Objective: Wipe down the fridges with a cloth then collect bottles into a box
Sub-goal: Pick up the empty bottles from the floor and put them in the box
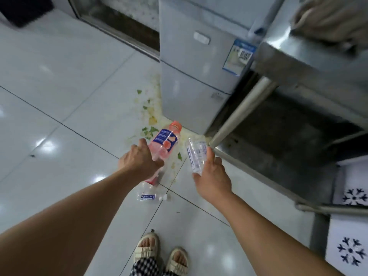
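Observation:
My left hand grips a pink bottle with an orange cap, its cap pointing away from me toward the fridge. A second bottle with a red label shows just below that hand; whether the hand also holds it I cannot tell. My right hand holds a clear empty bottle with a blue-and-white label, tilted upright. Another clear bottle lies on its side on the floor beneath my left wrist. A small silver fridge stands ahead, a blue sticker on its door.
Green and yellow food scraps litter the white tile floor at the fridge's base. A steel table with a slanted leg stands at the right, a beige cloth on top. White boxes with snowflake prints sit at the lower right. My sandalled feet are below.

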### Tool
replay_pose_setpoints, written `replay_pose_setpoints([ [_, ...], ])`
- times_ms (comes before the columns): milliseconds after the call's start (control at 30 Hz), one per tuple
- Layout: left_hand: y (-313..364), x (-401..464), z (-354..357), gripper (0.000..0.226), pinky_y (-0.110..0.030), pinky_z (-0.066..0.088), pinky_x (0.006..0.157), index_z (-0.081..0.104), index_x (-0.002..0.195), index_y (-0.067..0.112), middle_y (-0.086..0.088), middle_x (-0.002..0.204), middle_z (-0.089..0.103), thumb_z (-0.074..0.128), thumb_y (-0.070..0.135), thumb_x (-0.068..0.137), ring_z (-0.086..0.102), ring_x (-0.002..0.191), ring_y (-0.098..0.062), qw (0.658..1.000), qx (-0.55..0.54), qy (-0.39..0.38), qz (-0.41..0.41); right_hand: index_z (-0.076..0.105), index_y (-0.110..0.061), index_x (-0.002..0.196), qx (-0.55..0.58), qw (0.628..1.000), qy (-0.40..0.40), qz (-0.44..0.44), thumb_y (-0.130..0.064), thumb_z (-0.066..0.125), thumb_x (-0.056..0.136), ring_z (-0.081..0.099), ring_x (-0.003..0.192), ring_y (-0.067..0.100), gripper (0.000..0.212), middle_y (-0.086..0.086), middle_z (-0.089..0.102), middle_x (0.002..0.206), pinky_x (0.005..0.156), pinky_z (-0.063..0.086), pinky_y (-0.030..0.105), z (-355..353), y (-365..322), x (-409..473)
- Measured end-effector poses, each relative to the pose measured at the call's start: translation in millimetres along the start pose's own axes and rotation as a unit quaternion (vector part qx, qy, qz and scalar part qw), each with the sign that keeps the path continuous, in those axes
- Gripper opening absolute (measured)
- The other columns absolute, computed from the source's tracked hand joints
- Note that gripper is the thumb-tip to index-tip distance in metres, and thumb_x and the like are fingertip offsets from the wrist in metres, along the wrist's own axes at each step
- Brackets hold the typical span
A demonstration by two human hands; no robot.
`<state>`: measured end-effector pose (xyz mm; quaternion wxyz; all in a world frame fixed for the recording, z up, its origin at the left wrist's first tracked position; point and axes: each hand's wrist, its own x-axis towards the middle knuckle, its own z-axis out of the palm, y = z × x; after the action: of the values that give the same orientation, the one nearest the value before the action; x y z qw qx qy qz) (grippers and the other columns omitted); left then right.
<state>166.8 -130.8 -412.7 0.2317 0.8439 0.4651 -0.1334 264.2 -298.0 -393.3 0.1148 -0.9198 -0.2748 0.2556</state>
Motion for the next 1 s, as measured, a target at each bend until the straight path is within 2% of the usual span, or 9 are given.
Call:
replay_pose_setpoints([
  [67,7,-19,-39,0.063,-0.033,0.044,0.068,0.036,0.120,0.017,-0.005,0.099,0.054,0.064,0.052,0.076,0.054,0.080,-0.022,1.000,0.000,0.018,0.021,-0.003,-0.021,0.149,-0.009,1.000,0.016,-0.013,-0.029,0.060,0.089,0.043,0.121,0.026,0.087,0.013,0.034,0.140,0.089,0.047,0.035,-38,-15,-20],
  [200,21,-61,-105,0.062,-0.031,0.040,0.064,0.036,0.122,0.017,-0.003,0.097,0.051,0.062,0.052,0.079,0.052,0.078,-0.020,0.997,0.008,0.047,0.056,-0.002,-0.022,0.149,-0.012,0.999,0.043,-0.017,-0.028,0.060,0.088,0.043,0.124,0.028,0.087,0.012,0.033,0.141,0.089,0.045,0.036,-106,-34,-58],
  [300,34,-95,-145,0.064,-0.029,0.043,0.063,0.033,0.127,0.018,-0.005,0.110,0.056,0.061,0.053,0.080,0.053,0.082,-0.018,0.995,0.017,0.056,0.081,-0.004,-0.023,0.150,-0.010,0.998,0.059,-0.014,-0.028,0.060,0.088,0.042,0.126,0.031,0.089,0.015,0.030,0.143,0.094,0.044,0.039,-150,-43,-87],
  [433,54,-138,-187,0.063,-0.026,0.043,0.066,0.033,0.129,0.018,-0.003,0.114,0.055,0.060,0.051,0.082,0.051,0.085,-0.015,0.990,0.026,0.068,0.122,-0.005,-0.024,0.150,-0.016,0.995,0.093,-0.023,-0.029,0.062,0.086,0.045,0.120,0.029,0.092,0.013,0.033,0.139,0.089,0.043,0.034,-198,-50,-123],
  [567,71,-174,-222,0.063,-0.025,0.041,0.071,0.034,0.129,0.019,-0.001,0.115,0.054,0.058,0.054,0.082,0.053,0.090,-0.014,0.984,0.033,0.082,0.153,-0.003,-0.024,0.150,-0.029,0.992,0.119,-0.025,-0.029,0.059,0.085,0.046,0.117,0.027,0.090,0.011,0.035,0.135,0.084,0.040,0.029,-233,-51,-155],
  [767,92,-197,-270,0.059,-0.034,0.045,0.085,0.034,0.122,0.020,-0.004,0.118,0.054,0.056,0.055,0.080,0.058,0.105,-0.024,0.968,0.078,0.107,0.213,0.000,-0.027,0.150,0.003,0.988,0.155,0.015,-0.027,0.056,0.089,0.043,0.123,0.027,0.083,0.009,0.037,0.137,0.093,0.042,0.036,-269,-46,-195],
  [1000,115,-189,-302,0.065,-0.034,0.044,0.085,0.030,0.125,0.022,-0.005,0.122,0.052,0.059,0.056,0.078,0.057,0.106,-0.024,0.932,0.132,0.107,0.322,0.005,-0.027,0.149,0.025,0.972,0.219,0.086,-0.030,0.058,0.088,0.042,0.127,0.027,0.081,0.008,0.036,0.142,0.095,0.042,0.037,-288,-46,-239],
])
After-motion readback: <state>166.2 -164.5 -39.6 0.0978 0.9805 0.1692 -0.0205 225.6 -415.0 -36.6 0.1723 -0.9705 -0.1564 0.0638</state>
